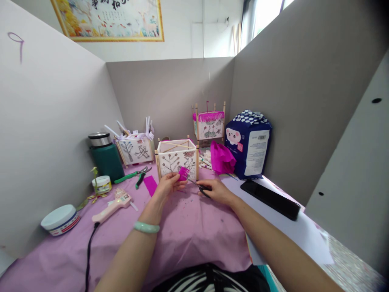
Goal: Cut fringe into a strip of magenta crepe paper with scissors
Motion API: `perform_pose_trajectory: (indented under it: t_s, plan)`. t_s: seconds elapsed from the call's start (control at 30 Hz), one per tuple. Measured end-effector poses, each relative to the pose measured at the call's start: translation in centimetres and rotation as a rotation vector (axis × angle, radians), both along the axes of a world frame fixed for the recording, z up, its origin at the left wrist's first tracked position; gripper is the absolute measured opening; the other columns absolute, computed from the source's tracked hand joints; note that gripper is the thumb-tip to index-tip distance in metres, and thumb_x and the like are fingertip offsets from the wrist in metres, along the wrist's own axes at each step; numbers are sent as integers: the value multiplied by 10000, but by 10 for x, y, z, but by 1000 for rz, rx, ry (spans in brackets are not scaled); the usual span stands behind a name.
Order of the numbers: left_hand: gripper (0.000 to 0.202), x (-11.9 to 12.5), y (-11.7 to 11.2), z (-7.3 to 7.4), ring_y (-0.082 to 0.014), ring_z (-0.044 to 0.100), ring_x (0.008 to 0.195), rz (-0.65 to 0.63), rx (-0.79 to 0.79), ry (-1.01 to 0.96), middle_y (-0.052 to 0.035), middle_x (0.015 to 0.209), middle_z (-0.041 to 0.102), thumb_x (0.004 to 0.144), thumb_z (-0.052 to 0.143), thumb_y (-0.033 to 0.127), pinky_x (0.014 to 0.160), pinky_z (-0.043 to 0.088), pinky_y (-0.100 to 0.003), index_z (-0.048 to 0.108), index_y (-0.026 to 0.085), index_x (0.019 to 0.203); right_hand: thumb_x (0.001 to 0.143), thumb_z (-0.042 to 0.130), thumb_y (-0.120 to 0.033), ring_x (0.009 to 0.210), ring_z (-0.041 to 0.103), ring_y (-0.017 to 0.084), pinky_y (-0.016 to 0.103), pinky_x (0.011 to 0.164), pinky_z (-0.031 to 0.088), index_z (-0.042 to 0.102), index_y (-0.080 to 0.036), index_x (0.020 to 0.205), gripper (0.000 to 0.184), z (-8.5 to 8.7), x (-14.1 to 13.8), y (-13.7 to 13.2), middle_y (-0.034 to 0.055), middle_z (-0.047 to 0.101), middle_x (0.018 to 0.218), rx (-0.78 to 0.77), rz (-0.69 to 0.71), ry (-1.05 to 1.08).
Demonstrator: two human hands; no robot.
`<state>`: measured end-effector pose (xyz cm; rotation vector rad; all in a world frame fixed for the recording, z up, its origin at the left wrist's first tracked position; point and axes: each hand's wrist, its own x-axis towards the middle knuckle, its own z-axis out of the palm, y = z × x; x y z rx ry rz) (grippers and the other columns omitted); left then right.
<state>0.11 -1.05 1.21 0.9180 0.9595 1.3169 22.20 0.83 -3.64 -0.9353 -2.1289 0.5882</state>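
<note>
Between the fingers of my left hand [170,185] is a small strip of magenta crepe paper [183,173], its edge cut into a fringe. My right hand [215,191] grips a pair of scissors [204,189] with dark handles, and their blades reach to the fringed paper. Just behind both hands stands a box-shaped lantern frame [178,162] with wooden corner sticks and white panels drawn with plants. Another flat magenta strip [150,185] lies on the cloth left of my left hand.
Pliers [133,175], a pink glue gun [114,207] with a black cord, a white tub [60,220] and a green flask [106,158] stand or lie left. A second lantern [135,150], a magenta-fringed lantern [209,123], crumpled magenta paper [223,158], a blue package [247,144] and a phone [270,199] surround the workspace.
</note>
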Motion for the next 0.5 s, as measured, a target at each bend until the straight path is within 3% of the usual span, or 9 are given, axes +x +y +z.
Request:
perform_pose_trajectory:
  t_s: [0.5]
  plan:
    - [112,1,-2,1,-201,708,635,-14,0,6,-75,641,664,812,618,59,563,572,-256,535,112,759,770,667,-379,762,640,178,258,682,480,680,-191,1143,418,0,0,0,50,728,947,1,-14,-5]
